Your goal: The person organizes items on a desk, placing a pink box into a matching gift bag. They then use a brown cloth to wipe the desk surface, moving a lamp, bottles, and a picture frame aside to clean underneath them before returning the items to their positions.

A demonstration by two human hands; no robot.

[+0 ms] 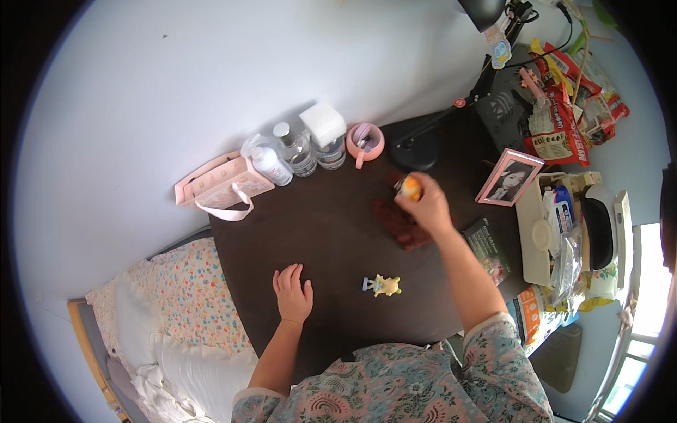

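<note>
My right hand point(427, 206) grips a small orange-and-white object point(410, 189), perhaps a figurine, above the far part of the dark desk. It is slightly blurred and partly covered by my fingers. Just under that hand lies a dark reddish-brown cloth or pouch point(396, 224), partly hidden by the hand and forearm. My left hand point(292, 296) rests palm down on the desktop point(317, 227), thumb spread from the fingers, holding nothing. Between my two arms, a small yellow-green toy figurine point(387, 285) lies on its side, its light blue base point(365, 284) pointing left.
Along the wall stand a pink gift bag point(227, 185), bottles point(297, 153), a white tissue stack point(322, 124) and a pink mug point(373, 150). A black desk lamp base point(415, 150), pink photo frame point(509, 177), dark packet point(486, 251) and filled cream bin point(533, 238) occupy the right side.
</note>
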